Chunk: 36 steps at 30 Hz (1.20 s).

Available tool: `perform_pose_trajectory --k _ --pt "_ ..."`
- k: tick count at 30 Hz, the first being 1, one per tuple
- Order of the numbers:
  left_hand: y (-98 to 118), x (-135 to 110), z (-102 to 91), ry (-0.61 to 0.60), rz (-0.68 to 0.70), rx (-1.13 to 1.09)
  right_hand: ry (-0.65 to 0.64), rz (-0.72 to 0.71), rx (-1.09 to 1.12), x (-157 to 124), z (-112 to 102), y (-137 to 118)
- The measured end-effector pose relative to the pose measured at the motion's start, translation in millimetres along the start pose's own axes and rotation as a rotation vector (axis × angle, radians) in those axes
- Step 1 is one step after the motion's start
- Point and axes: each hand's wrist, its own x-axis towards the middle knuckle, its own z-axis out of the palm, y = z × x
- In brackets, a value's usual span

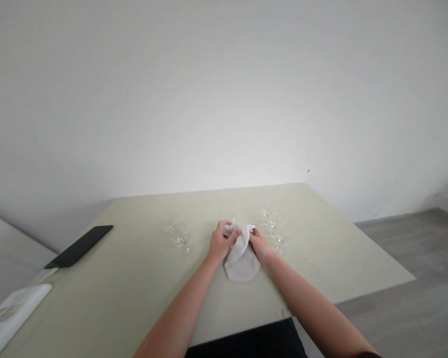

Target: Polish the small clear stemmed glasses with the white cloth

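Now, left hand [219, 242]: one, its fingers wrapped around one clear glass [227, 229].
Right hand [260, 245]: one, gripping one pale cloth [242, 266]; some of its fingers are hidden.
Held glass: between my hands, over the middle of the bench [134, 278], the cloth against its right side.
Glasses to the left [179, 233]: one group, too see-through for me to count surely.
Glasses to the right [278, 233]: another group, likewise.
Black slab [80, 246]: one, at the bench's left edge.

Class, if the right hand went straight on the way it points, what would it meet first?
The right hand would probably meet the cloth, which it touches; depth beyond is unclear.
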Motion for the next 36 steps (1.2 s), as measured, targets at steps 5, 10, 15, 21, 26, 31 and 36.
perform_pose_trajectory --k 5,10,15,21,26,31,36 --pt "2 -1 2.0 0.044 -0.066 -0.132 -0.119 0.0 -0.053 -2 2 1" --pt "0 -1 0.2 0.044 -0.029 -0.104 -0.327 -0.171 -0.248 -3 1 5" --pt "0 3 2.5 0.004 -0.064 -0.143 -0.312 -0.187 -0.295 -2 -2 10" --pt "4 8 5.5 -0.099 -0.2 -0.569 -0.242 -0.064 -0.17 3 -6 9" --pt "2 8 6.6 -0.051 -0.216 -0.545 -0.21 -0.116 -0.226 4 -7 10" --pt "0 8 7.0 -0.15 -0.245 -0.655 -0.199 -0.078 -0.171 2 -3 5" --pt "-1 9 7.9 -0.067 -0.202 -0.537 -0.192 -0.114 -0.286 0 -7 5"
